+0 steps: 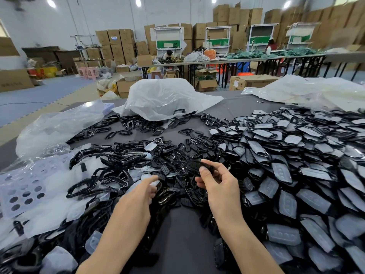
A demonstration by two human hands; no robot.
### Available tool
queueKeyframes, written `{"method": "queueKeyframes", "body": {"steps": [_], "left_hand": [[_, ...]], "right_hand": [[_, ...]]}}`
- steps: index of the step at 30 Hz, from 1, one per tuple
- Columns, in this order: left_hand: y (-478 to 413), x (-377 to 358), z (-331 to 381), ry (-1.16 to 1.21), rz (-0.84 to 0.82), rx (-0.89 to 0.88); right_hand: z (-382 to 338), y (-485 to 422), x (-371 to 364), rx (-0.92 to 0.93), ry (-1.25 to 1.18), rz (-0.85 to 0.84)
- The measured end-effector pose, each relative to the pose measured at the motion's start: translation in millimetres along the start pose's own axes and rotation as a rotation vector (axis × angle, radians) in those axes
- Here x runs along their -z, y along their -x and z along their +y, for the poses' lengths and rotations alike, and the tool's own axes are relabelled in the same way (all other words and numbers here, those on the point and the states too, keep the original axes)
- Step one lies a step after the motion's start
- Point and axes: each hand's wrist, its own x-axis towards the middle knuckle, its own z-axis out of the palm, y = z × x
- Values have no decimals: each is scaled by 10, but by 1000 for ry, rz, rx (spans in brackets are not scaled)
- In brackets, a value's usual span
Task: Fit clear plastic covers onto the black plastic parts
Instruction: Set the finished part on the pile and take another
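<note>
My right hand (218, 180) pinches a black plastic part (194, 167) with small holes, held just above the heap in the middle of the table. My left hand (147, 187) reaches into the heap, its fingertips closing on a clear plastic cover (153, 181). Loose black frames (110, 175) and more clear covers lie tangled under and to the left of both hands. On the right spreads a big pile of black parts with clear covers on them (296, 165).
The grey table (177, 230) shows bare between my forearms. Perforated clear plastic sheets (25, 188) lie at the left, crumpled plastic bags (164, 97) at the back. Beyond are cardboard boxes, long tables and seated people.
</note>
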Motion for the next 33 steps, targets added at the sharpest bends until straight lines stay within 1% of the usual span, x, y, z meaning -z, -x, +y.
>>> {"method": "queueKeyframes", "body": {"steps": [3,7,9,11,14,16,18,20,22,24,25,27,28,30,33], "left_hand": [[7,57,9,125,45,60],[10,107,62,220,90,39],[-1,147,41,242,136,71],[-21,178,-24,141,180,89],[-19,185,-92,-127,219,14],[-9,161,-123,-315,177,-24],[-9,143,-162,-457,125,25],[2,141,-175,-510,89,60],[9,162,-153,-504,92,57],[2,179,-126,-426,120,55],[-6,194,-104,-336,149,57],[-25,233,-25,-34,218,113],[-33,239,16,134,227,163],[-43,231,98,388,185,243],[-32,200,177,676,116,337]], "right_hand": [[3,2,-4,5,13,-10],[0,-6,4,8,3,-6],[-1,-10,2,3,1,-4],[-1,-8,-4,-3,1,-4],[4,-3,-6,-12,3,-5],[0,1,-6,-18,3,-8],[-1,4,-5,-20,5,-7],[1,8,-8,-17,14,-8],[2,14,-14,-15,17,-10],[2,22,-22,-10,19,-21],[-1,29,-30,-9,16,-32],[-3,43,-50,-16,-2,-54],[-4,47,-61,-24,-12,-62],[-5,53,-84,-44,-24,-79],[-6,61,-108,-63,-48,-97]]}}
